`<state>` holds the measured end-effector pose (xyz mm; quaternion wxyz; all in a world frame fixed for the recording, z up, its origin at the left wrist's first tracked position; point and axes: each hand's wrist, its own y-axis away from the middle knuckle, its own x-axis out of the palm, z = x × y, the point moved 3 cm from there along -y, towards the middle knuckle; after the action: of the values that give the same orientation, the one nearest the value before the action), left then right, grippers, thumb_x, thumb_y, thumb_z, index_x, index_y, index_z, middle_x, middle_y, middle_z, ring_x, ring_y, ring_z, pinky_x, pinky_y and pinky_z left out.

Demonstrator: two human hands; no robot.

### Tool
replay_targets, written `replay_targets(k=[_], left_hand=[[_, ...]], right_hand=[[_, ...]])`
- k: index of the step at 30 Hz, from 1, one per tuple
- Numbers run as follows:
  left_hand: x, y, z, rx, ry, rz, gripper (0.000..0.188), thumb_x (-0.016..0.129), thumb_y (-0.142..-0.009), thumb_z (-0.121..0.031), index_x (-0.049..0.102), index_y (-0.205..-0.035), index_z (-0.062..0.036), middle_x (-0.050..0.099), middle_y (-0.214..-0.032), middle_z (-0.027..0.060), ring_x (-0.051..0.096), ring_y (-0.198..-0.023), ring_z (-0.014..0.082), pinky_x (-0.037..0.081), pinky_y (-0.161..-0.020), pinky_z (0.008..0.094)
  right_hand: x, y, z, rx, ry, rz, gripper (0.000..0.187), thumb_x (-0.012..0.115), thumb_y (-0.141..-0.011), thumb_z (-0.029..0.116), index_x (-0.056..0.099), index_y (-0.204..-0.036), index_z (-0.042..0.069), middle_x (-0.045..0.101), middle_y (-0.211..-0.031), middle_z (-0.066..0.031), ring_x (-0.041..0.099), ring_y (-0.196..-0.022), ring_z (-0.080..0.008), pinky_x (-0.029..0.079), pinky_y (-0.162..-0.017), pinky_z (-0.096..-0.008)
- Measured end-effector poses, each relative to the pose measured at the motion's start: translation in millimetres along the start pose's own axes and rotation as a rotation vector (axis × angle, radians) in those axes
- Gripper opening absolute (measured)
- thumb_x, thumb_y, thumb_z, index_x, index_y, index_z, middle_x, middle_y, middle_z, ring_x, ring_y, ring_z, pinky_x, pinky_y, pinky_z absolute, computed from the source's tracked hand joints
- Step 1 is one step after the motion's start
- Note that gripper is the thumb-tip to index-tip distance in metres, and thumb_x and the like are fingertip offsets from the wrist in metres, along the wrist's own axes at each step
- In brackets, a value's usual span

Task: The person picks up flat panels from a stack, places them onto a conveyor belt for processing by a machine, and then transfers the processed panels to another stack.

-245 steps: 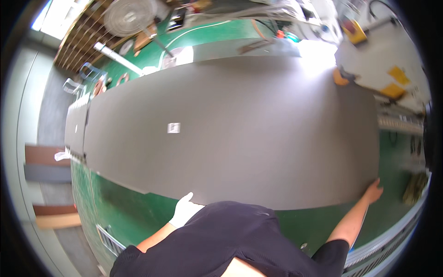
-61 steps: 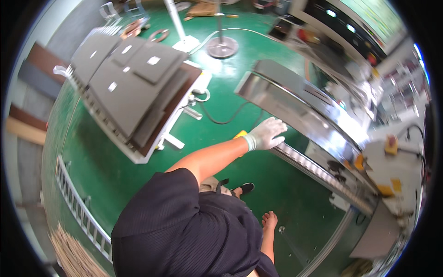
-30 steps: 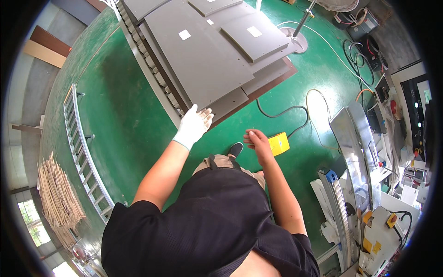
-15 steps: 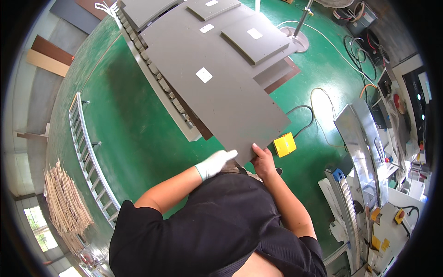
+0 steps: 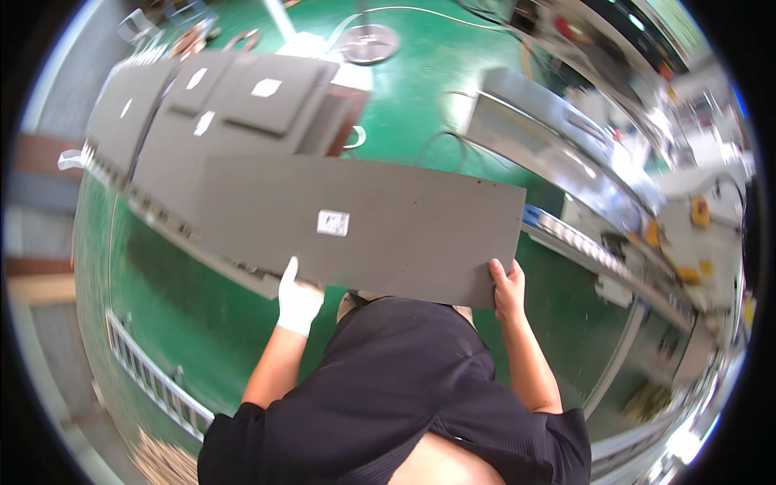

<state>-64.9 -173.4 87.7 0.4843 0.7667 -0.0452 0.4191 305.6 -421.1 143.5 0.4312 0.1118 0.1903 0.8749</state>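
Note:
A long grey-brown panel (image 5: 404, 242) with a white label (image 5: 333, 223) lies crosswise in front of my body. My left hand (image 5: 301, 304), in a white glove, grips its near edge, thumb on top and fingers hidden underneath. Bare, my right hand (image 5: 508, 293) is closed on the right end near the corner, its thumb lying on the upper face. The panel's left part overlaps the stack of similar panels (image 5: 170, 178) in view; whether it still touches them I cannot tell.
A roller conveyor (image 5: 214, 244) runs beneath the stack. On the right stand a shiny metal machine cover (image 5: 550, 133) and a rail with rollers (image 5: 578, 242). Beyond are a round stand base (image 5: 369, 44) and cables on the green floor (image 5: 428, 81). At lower left is a ladder-like metal frame (image 5: 153, 372).
The panel has swung from pointing away over the stack to lying crosswise, both hands still on it. My hands are farther apart, and the view has turned to the right.

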Motion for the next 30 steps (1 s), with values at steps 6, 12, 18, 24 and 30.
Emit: replay_targets(k=[6,12,18,24,30], left_hand=[[89.6,0.1,92.0,-0.217,-0.130,0.105,0.041,0.056,-0.103,-0.023,0.052,-0.140,-0.0093,0.058,-0.141,0.0077,0.057,-0.127,0.0272,0.053,-0.104,0.0444],[169.9,-66.1,175.2,-0.193,-0.310,0.251,0.041,0.056,-0.103,-0.022,0.050,-0.141,-0.0103,0.057,-0.141,0.0099,0.059,-0.126,0.0278,0.057,-0.097,0.0465],[197.5,-97.3,247.6,-0.267,-0.243,0.220,0.040,0.058,-0.103,-0.024,0.052,-0.141,-0.0094,0.059,-0.141,0.0106,0.059,-0.127,0.0291,0.056,-0.100,0.0495],[217.2,-108.3,306.1,-0.430,-0.117,0.219,0.037,0.057,-0.105,-0.023,0.053,-0.138,-0.0054,0.059,-0.140,0.0144,0.058,-0.127,0.0313,0.052,-0.108,0.0471],[244.7,-110.6,333.9,-0.364,-0.321,0.050,0.039,0.065,-0.101,-0.026,0.057,-0.132,-0.0058,0.062,-0.135,0.0127,0.060,-0.122,0.0300,0.052,-0.106,0.0416]], right_hand=[[-138.1,-11.0,9.1,-0.131,0.014,-0.199,0.046,0.075,-0.094,0.040,0.067,-0.112,-0.001,0.068,-0.103,-0.0022,0.059,-0.093,-0.0112,0.049,-0.084,-0.0290],[-234.4,-32.8,24.0,-0.114,-0.075,-0.475,0.027,0.073,-0.095,0.022,0.067,-0.109,0.000,0.068,-0.099,-0.0028,0.060,-0.088,-0.0091,0.049,-0.080,-0.0260],[-285.3,-35.0,61.0,-0.592,0.575,-0.860,0.019,0.072,-0.089,0.012,0.068,-0.104,0.003,0.066,-0.102,-0.0106,0.063,-0.090,-0.0252,0.051,-0.083,-0.0366],[-253.8,-50.1,80.8,-0.697,1.072,-0.595,0.026,0.073,-0.085,0.023,0.071,-0.107,0.011,0.065,-0.122,-0.0099,0.059,-0.117,-0.0289,0.039,-0.104,-0.0448],[-240.6,-83.4,78.1,-0.733,1.100,-0.627,0.027,0.071,-0.085,0.028,0.070,-0.108,0.015,0.063,-0.126,-0.0043,0.057,-0.126,-0.0252,0.036,-0.110,-0.0429]])
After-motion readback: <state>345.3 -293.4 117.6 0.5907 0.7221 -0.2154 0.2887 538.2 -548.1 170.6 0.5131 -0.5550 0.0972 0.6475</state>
